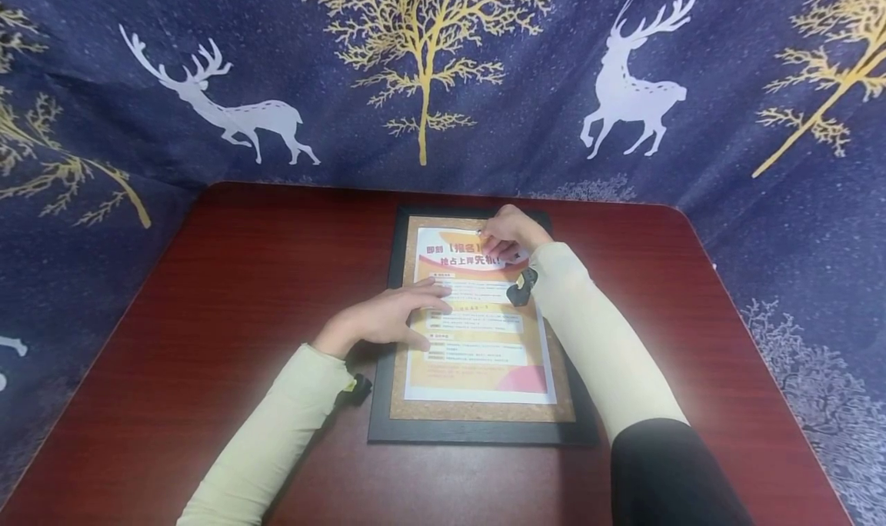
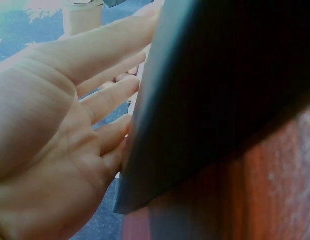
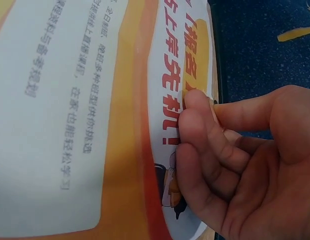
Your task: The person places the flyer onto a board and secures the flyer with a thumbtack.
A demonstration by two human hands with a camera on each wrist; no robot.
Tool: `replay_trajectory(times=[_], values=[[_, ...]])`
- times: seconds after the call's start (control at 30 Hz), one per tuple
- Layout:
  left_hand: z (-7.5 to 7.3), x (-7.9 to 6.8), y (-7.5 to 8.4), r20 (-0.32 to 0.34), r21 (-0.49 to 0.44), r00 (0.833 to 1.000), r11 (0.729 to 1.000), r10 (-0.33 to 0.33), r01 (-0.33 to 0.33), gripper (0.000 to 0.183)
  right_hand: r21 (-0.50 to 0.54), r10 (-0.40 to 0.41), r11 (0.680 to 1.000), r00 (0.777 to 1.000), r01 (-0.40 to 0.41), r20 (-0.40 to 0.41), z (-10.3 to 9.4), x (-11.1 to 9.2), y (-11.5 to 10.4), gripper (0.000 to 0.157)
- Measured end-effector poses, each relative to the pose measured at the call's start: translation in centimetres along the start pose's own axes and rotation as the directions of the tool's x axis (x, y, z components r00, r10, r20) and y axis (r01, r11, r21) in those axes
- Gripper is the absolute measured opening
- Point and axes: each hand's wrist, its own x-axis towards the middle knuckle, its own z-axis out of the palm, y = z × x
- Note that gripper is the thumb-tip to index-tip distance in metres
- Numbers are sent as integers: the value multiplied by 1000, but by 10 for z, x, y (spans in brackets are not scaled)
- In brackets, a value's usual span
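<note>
A printed poster (image 1: 477,372) in orange, white and pink lies on a cork board (image 1: 484,411) with a black frame (image 1: 484,432). My left hand (image 1: 388,316) reaches over the frame's left side, its fingers spread loosely across the poster's left half. In the left wrist view, the frame (image 2: 210,75) hides those fingertips. At the poster's top edge, my right hand (image 1: 511,230) has its fingers curled, with thumb and forefinger meeting at a small dark object (image 1: 479,233). Its kind is mostly hidden by the fingers. The right wrist view shows those curled fingers (image 3: 192,165) against the poster's heading.
The board lies on a dark red wooden table (image 1: 228,303) with rounded far corners. Behind it hangs a blue cloth (image 1: 505,118) printed with white deer and golden trees. Both forearms wear pale sleeves, with a small black camera (image 1: 522,287) at the right wrist.
</note>
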Motion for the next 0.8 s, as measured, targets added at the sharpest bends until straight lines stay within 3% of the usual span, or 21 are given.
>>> replay_trajectory(times=[0.3,0.8], values=[[1,0,-1,-5,-7,1000,1000,0,0,63,-3,-10,1000,1000,10,8,0,1,0,19],[1,0,-1,-5,-9,1000,1000,3,-3,63,100,-50,994,999,48,20,-4,11,17,23]])
